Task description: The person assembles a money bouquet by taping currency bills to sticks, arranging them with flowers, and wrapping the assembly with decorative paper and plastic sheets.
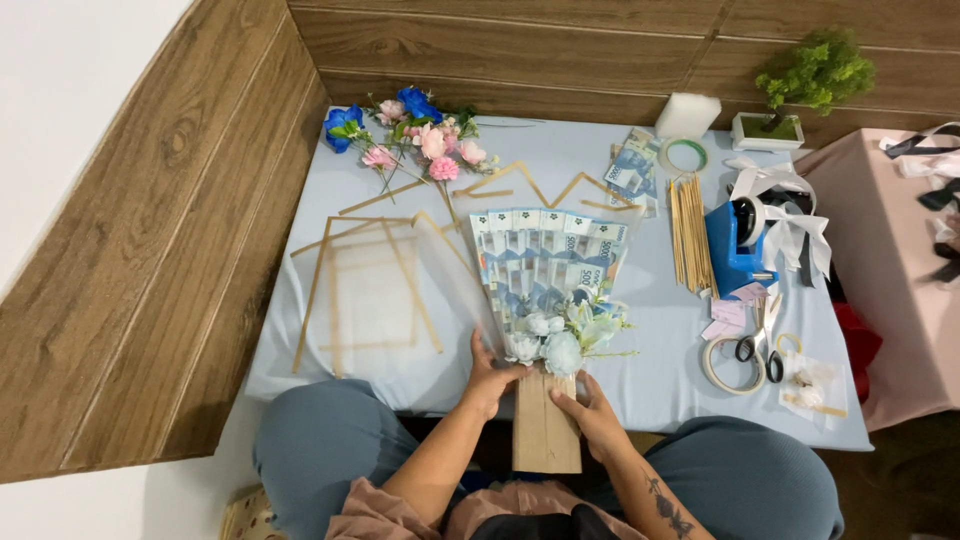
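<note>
Both hands clamp the banknote bouquet (548, 290) at the bench's near edge: left hand (490, 380) under the pale flowers, right hand (590, 412) on its cardboard handle (545, 430). A loose grip might let the fanned notes splay.

Home craft corner: low counter (640, 390) under pale blue cloth, wood-panelled wall (520, 50), artificial flowers (415, 130), tape dispenser (738, 245), scissors (762, 335), ribbon (790, 205), wooden sticks (690, 235).

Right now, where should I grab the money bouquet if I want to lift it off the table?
Grip the bouquet by its cardboard handle, coming from the near edge, one hand per side. The left hand and right hand already flank it. The handle looks plain and firm; the fanned notes and flowers above would likely crush.
</note>
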